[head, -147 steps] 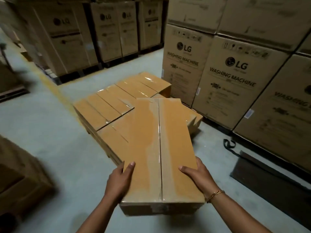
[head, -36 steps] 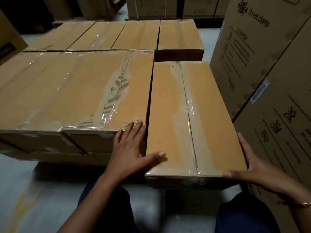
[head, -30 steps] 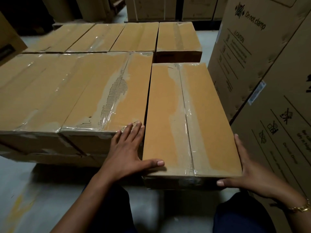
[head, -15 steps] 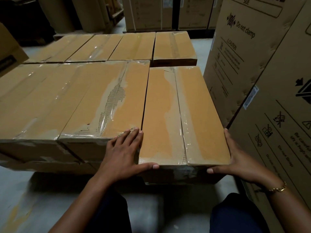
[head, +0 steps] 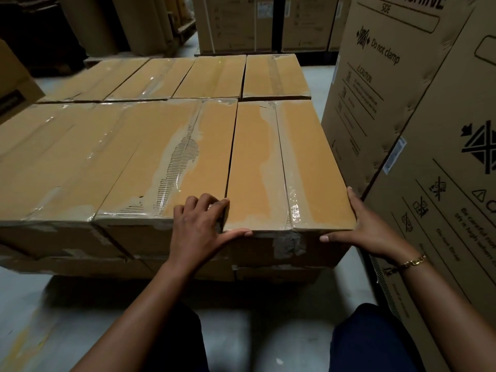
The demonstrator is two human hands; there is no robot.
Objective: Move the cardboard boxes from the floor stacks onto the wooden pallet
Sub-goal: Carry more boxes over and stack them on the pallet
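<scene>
A long taped cardboard box (head: 284,167) lies at the right end of the top layer of a low stack, flush against the neighbouring box (head: 166,162). My left hand (head: 198,226) straddles the seam between the two. Its bent fingers rest on the neighbour's top edge and its thumb lies along the long box's near top edge. My right hand (head: 367,229) cups the near right corner, palm on the right side and thumb across the front face. A back row of boxes (head: 214,76) lies lower behind. The pallet is hidden in shadow under the stack.
Tall washing machine cartons (head: 429,130) stand close on the right, leaving a narrow gap for my right arm. More large cartons (head: 241,22) and brown rolls (head: 128,22) stand at the back. Another carton's corner (head: 13,84) pokes in at the left. Grey floor (head: 268,331) shows between my knees.
The box has slid forward and left until it lies flush with its neighbour. My left fingers have come out of the gap and now sit bent on the neighbour's top.
</scene>
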